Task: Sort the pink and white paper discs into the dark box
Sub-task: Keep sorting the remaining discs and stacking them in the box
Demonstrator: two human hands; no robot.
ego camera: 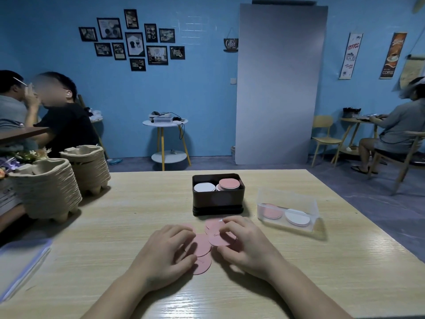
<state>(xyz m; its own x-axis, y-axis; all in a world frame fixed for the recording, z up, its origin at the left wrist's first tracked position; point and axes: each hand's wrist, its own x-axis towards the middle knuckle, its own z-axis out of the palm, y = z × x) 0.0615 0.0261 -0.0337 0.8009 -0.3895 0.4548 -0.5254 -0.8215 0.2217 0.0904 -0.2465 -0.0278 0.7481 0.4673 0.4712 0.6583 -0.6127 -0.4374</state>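
A dark box [218,201] stands mid-table, holding a white disc stack [204,187] on its left and a pink disc stack [229,184] on its right. In front of it lie several loose pink discs [202,246] on the wooden table [115,226]. My left hand [165,252] rests over the discs' left side, fingers curled down onto them. My right hand [243,242] pinches a pink disc [219,238] between thumb and fingers. A white disc corner [220,219] peeks out above my right fingers.
A clear plastic box [288,210] with pink and white discs sits right of the dark box. Two stacks of pulp cup carriers [48,187] stand at the left. A clear folder [20,265] lies at the left edge. People sit at other tables.
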